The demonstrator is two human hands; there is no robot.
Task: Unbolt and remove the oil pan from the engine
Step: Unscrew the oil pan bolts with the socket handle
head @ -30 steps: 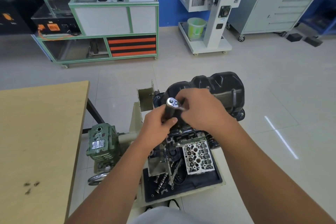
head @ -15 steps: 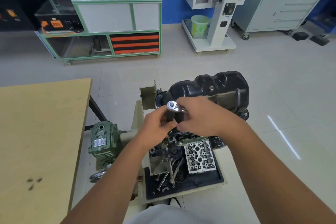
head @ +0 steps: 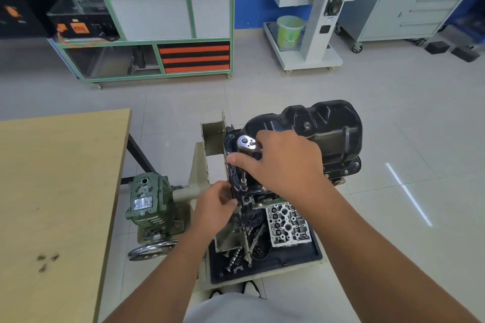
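Oil pan (head: 322, 134), black moulded metal, sits bolted atop the engine, long axis running away to our right. Since a second ago our left hand (head: 215, 207) has dropped off the chrome ratchet wrench (head: 246, 143) to pinch the flange below. Our right hand (head: 283, 162) grips the wrench, extension vertical beneath.

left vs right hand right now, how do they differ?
The right hand grips the ratchet up at the oil pan; the left hand sits lower, at the engine's near edge. The right hand's back faces the camera with the thumb out; the left hand's fingers curl against the edge. Both work the same flange.
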